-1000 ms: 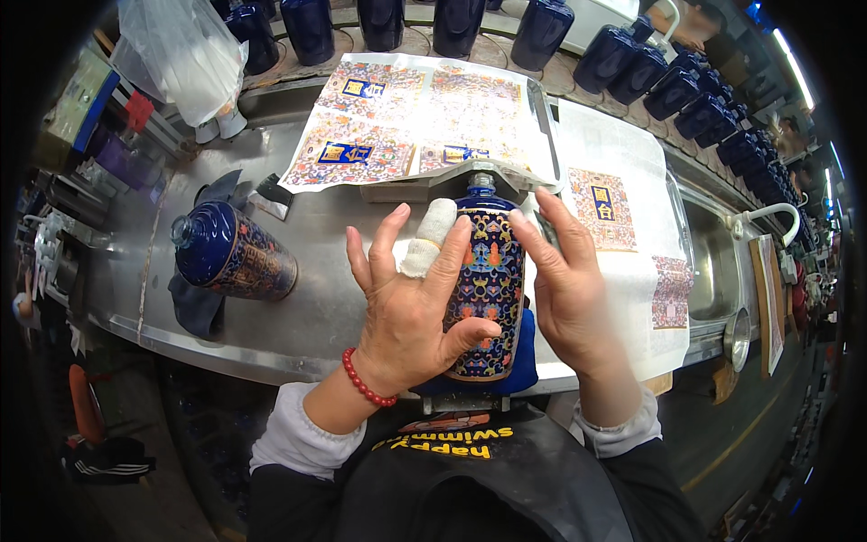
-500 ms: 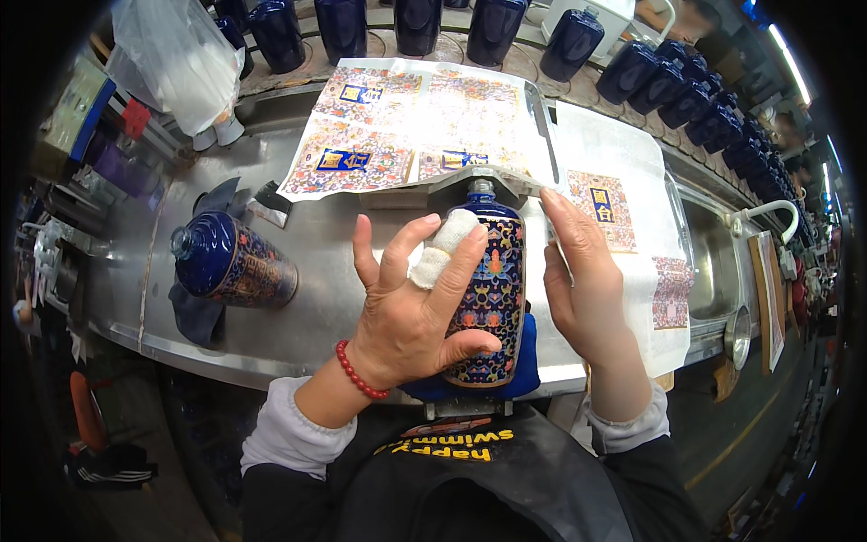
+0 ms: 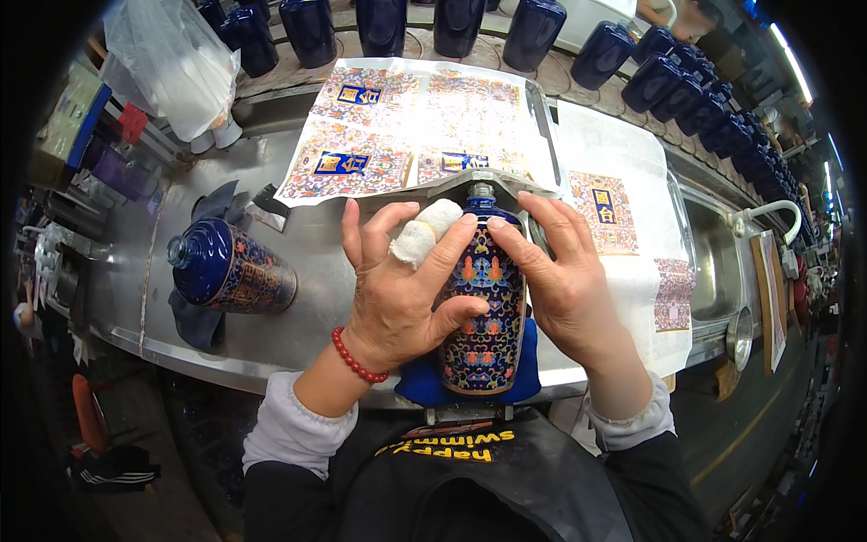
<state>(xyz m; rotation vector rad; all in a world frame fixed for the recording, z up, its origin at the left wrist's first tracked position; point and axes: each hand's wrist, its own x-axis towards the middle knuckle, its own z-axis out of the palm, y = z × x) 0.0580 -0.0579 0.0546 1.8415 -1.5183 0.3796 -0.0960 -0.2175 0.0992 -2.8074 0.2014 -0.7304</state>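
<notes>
A blue bottle [image 3: 483, 316] with bright flowers on it lies face up on a blue pad [image 3: 420, 375], right in front of the person, and its neck points away. The left hand [image 3: 397, 289] is spread wide over the left side of the bottle. Its pointing finger touches the bottle near the top, and its thumb lies over the flowers lower down. One finger has a white wrap [image 3: 424, 235] on it, and red beads [image 3: 357, 355] go around the wrist. The right hand [image 3: 569, 285] is on the other side, with one fingertip on the bottle near the top and the other fingers a bit apart. I cannot tell if it has something tucked under it. Past the neck is a big white sheet [image 3: 476, 99] with flower pictures, and one more sheet [image 3: 578, 334] is on the right, near a sink [image 3: 709, 248]. On the left, well apart from the hands, a second bottle [image 3: 257, 271] lies on the metal table [image 3: 316, 262], with a dark cloth [image 3: 194, 316] under it. Plain blue bottles [image 3: 456, 27] stand in a row at the back.
</notes>
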